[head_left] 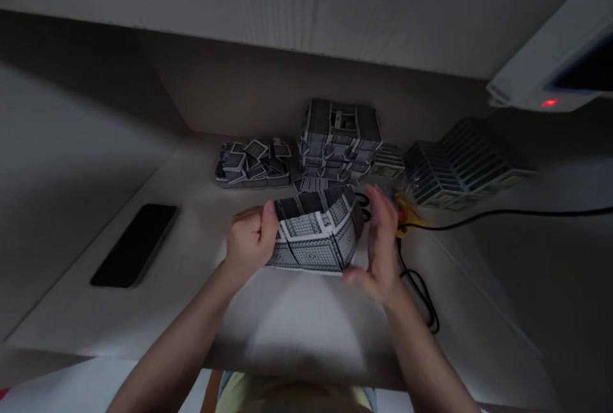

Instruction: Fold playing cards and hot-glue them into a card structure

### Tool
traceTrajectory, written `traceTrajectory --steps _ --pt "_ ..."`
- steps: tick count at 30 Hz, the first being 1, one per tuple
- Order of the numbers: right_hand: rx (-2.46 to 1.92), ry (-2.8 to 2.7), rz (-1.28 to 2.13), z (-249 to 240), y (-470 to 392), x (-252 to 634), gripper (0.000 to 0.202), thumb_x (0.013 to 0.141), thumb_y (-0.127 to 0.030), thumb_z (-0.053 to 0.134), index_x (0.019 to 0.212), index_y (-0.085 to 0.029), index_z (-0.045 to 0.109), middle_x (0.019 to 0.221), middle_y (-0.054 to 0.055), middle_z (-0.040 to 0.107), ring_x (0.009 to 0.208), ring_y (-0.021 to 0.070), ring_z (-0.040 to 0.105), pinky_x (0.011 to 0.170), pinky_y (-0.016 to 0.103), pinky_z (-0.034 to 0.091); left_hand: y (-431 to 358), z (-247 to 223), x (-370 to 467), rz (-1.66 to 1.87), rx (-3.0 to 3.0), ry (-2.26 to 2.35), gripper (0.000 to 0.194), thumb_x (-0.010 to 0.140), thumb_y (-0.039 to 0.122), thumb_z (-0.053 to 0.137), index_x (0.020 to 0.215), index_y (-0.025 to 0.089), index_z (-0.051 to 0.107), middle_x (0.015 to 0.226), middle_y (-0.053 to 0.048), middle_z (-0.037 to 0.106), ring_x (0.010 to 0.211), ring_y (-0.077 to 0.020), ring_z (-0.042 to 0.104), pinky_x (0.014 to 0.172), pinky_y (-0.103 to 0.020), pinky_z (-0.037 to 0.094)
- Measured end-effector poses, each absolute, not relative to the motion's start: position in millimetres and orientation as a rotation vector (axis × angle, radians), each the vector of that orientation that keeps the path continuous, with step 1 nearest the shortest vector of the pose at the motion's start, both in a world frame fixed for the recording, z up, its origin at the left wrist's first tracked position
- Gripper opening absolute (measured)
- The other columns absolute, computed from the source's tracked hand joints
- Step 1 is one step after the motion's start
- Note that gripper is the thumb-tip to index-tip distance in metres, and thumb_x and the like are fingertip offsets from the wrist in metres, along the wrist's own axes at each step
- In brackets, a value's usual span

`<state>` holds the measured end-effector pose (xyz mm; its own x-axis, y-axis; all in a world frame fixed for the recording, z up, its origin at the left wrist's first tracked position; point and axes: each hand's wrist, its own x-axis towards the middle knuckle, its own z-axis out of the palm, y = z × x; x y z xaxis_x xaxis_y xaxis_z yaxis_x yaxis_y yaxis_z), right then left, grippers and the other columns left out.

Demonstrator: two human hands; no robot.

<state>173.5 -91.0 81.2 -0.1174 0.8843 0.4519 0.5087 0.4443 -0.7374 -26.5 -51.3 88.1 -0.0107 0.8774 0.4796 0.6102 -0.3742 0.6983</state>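
A long box-shaped piece with a grey-and-white printed pattern and white edges [311,250], seemingly made of folded cards, is held above the tabletop, slightly tilted. At its left end my left hand [249,237] is closed around it, thumb on top. My right hand [382,250] is beside the right end, fingers apart and a little blurred; the thumb is near the lower corner, and I cannot tell whether it touches. Just behind stands a stack of similar patterned pieces [340,138]. Left of that stack, a low tray-like holder [253,180] contains several loose folded pieces.
A black phone [135,246] lies at the left. More patterned stacks [460,164] stand at the back right. A black cable [502,212] crosses the right side past a yellow item [410,212]. Overhead is a shelf [287,11]; a white device with a red light [550,103] projects at upper right.
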Motion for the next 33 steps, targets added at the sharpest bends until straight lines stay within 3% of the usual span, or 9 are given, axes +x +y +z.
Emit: traceTrajectory --steps 3,6,8,9,11,12,14,16,33 --pt "-1.036 -2.140 0.305 109 -88 171 0.113 0.053 -0.056 0.069 0.140 -0.023 0.005 0.143 0.011 0.019 0.130 0.0395 0.014 0.103 0.061 0.010 -40 98 -24 1.248 1.995 1.527 0.048 0.084 0.032 0.038 0.041 0.018 0.023 0.040 0.004 0.024 0.039 -0.0075 0.026 0.041 -0.025 0.019" --pt "-1.084 -2.219 0.335 116 -80 172 0.109 0.060 -0.046 0.068 0.140 -0.022 -0.001 0.141 0.013 0.024 0.128 0.0356 0.021 0.102 0.058 0.020 -28 102 -28 1.201 1.972 1.476 0.050 0.085 0.037 0.037 0.040 0.018 0.025 0.040 0.004 0.024 0.039 -0.0073 0.026 0.042 -0.024 0.021" --pt "-1.134 -2.183 0.332 114 -75 176 0.103 0.061 -0.038 0.067 0.140 -0.023 0.003 0.136 0.013 0.029 0.125 0.0333 0.027 0.099 0.053 0.029 -26 106 -32 1.161 2.014 1.394 0.048 0.085 0.042 0.035 0.044 0.017 0.037 0.044 0.003 0.033 0.043 -0.0086 0.035 0.045 -0.023 0.029" --pt "-1.141 -2.171 0.319 112 -74 179 0.099 0.061 -0.035 0.067 0.140 -0.023 0.008 0.133 0.012 0.031 0.123 0.0323 0.030 0.098 0.051 0.031 -28 110 -34 1.124 2.075 1.321 0.045 0.084 0.045 0.036 0.052 0.016 0.047 0.050 0.002 0.043 0.050 -0.0104 0.043 0.050 -0.023 0.035" --pt "-1.131 -2.166 0.288 109 -74 183 0.093 0.060 -0.032 0.067 0.138 -0.023 0.017 0.127 0.011 0.035 0.119 0.0307 0.034 0.096 0.047 0.034 -35 117 -34 1.001 2.281 1.082 0.046 0.073 0.057 0.049 0.092 0.016 0.058 0.086 -0.005 0.059 0.080 -0.0183 0.054 0.072 -0.029 0.043" --pt "-1.125 -2.167 0.279 108 -74 184 0.092 0.059 -0.032 0.068 0.137 -0.023 0.021 0.125 0.011 0.036 0.117 0.0302 0.035 0.096 0.046 0.035 -40 122 -32 0.929 2.370 1.021 0.069 0.061 0.064 0.057 0.111 0.017 0.051 0.104 -0.009 0.056 0.094 -0.0235 0.052 0.081 -0.035 0.042" --pt "-1.117 -2.168 0.271 109 -75 184 0.091 0.058 -0.033 0.069 0.136 -0.023 0.024 0.121 0.011 0.038 0.114 0.0295 0.037 0.095 0.045 0.036 -50 128 -26 0.840 2.487 1.030 0.101 0.045 0.070 0.063 0.127 0.017 0.037 0.117 -0.013 0.049 0.107 -0.0302 0.045 0.091 -0.043 0.037" --pt "-1.105 -2.170 0.258 110 -76 182 0.089 0.058 -0.034 0.070 0.134 -0.023 0.025 0.119 0.011 0.040 0.111 0.0293 0.039 0.093 0.046 0.037 -57 131 -19 0.801 2.551 1.076 0.109 0.042 0.073 0.061 0.130 0.016 0.031 0.119 -0.014 0.047 0.110 -0.0331 0.042 0.094 -0.047 0.034" --pt "-1.172 -2.196 0.192 112 -83 170 0.072 0.062 -0.037 0.065 0.121 -0.017 0.028 0.106 0.013 0.038 0.101 0.0305 0.039 0.085 0.048 0.036 -60 115 -16 0.732 2.880 1.079 0.089 0.063 0.071 0.048 0.125 0.008 0.036 0.100 -0.015 0.048 0.089 -0.0292 0.044 0.080 -0.043 0.035"
